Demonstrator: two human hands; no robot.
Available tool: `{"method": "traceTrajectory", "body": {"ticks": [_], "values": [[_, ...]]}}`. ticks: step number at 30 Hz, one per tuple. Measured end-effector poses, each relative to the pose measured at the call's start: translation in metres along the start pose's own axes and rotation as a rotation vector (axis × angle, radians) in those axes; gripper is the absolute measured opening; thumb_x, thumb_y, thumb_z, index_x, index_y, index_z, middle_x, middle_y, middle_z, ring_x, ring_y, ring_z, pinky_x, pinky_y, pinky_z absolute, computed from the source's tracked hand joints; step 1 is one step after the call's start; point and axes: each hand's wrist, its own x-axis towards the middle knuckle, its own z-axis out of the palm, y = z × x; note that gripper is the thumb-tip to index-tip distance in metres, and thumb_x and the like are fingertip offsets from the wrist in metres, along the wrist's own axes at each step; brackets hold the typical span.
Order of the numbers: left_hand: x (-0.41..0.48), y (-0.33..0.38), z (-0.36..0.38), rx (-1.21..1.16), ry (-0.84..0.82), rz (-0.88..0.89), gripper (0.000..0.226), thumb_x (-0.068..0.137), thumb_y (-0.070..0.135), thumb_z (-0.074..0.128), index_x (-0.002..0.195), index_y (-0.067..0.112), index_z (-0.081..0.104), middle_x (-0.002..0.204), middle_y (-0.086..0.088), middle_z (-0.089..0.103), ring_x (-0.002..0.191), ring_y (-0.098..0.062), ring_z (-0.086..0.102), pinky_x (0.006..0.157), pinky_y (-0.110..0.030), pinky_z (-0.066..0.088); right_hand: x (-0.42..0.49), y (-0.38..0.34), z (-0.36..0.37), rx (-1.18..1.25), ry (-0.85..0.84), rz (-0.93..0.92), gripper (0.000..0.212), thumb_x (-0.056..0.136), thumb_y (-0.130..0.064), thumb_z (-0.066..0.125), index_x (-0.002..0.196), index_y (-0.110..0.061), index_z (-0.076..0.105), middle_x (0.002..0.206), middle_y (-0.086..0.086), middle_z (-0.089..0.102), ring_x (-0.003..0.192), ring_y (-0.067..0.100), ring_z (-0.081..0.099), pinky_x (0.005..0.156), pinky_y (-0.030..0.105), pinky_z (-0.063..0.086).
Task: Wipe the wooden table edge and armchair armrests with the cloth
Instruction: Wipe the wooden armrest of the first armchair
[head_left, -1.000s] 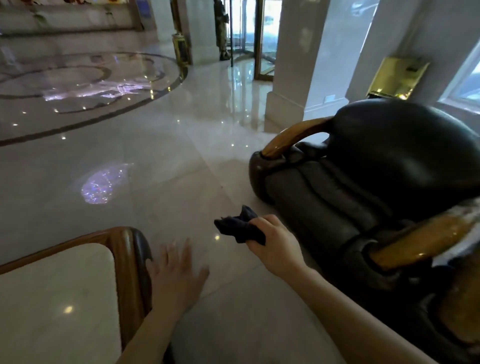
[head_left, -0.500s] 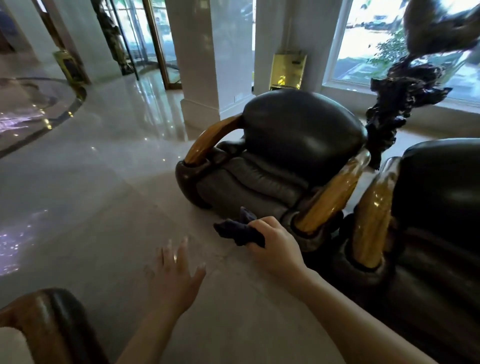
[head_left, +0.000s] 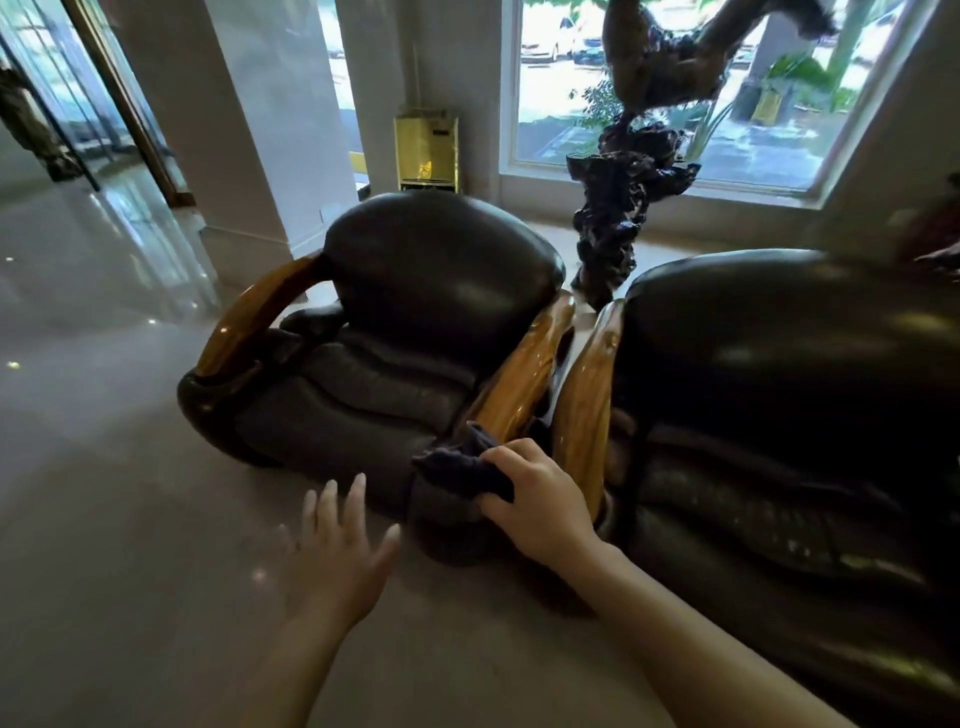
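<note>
A dark leather armchair (head_left: 415, 322) stands ahead with two glossy wooden armrests, the left armrest (head_left: 254, 317) and the right armrest (head_left: 524, 374). My right hand (head_left: 540, 493) grips a dark crumpled cloth (head_left: 462, 467) at the front lower end of the right armrest. My left hand (head_left: 337, 561) hovers open over the floor, fingers spread, in front of the chair's seat. A second dark armchair (head_left: 779, 389) sits to the right, its wooden armrest (head_left: 584, 410) close beside the first chair's. The wooden table is out of view.
Polished marble floor (head_left: 104, 467) stretches left. A dark gnarled wood sculpture (head_left: 623, 197) rises behind the chairs by a window. A white column (head_left: 249, 119) and a gold box (head_left: 426, 150) stand behind the first chair. Glass doors are at far left.
The view has swung right from the wooden table edge to the armchairs. My right hand with the cloth has come up to the first chair's right armrest; the left hand stays open.
</note>
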Motion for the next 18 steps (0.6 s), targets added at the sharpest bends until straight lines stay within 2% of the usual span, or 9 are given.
{"method": "traceTrajectory", "body": {"ticks": [6,9,12,18], "values": [[0.031,0.065,0.029,0.044,-0.048,0.1,0.083,0.082,0.075,0.018,0.153,0.036,0.0,0.164,-0.004,0.008,0.15,-0.024,-0.001,0.116,-0.059,0.008,0.002,0.059,-0.037,-0.013,0.067,0.093,0.043,0.086,-0.038,0.068,0.128,-0.033,0.057,0.126,-0.011,0.054,0.108,0.014,0.058,0.085,0.033,0.054],[0.043,0.087,0.041,0.029,-0.064,0.151,0.081,0.084,0.073,0.023,0.153,0.035,0.006,0.163,-0.006,0.013,0.15,-0.025,0.002,0.116,-0.06,0.01,0.003,0.085,-0.041,-0.018,0.07,0.136,0.043,0.087,-0.037,0.069,0.127,-0.037,0.056,0.125,-0.014,0.053,0.108,0.012,0.058,0.087,0.034,0.054],[0.062,0.108,0.056,0.028,-0.115,0.171,0.08,0.087,0.07,0.027,0.154,0.034,0.004,0.164,-0.005,0.01,0.15,-0.025,-0.001,0.117,-0.06,0.008,0.007,0.112,-0.038,-0.023,0.068,0.174,0.041,0.086,-0.039,0.068,0.125,-0.04,0.055,0.125,-0.017,0.051,0.106,0.008,0.057,0.086,0.034,0.055],[0.126,0.144,0.091,0.022,-0.199,0.242,0.081,0.085,0.072,0.021,0.153,0.033,-0.001,0.164,-0.006,0.007,0.15,-0.025,-0.005,0.117,-0.06,0.005,0.047,0.162,-0.031,-0.045,0.055,0.284,0.044,0.083,-0.045,0.069,0.124,-0.043,0.054,0.122,-0.023,0.049,0.102,0.002,0.056,0.078,0.02,0.052]]}}
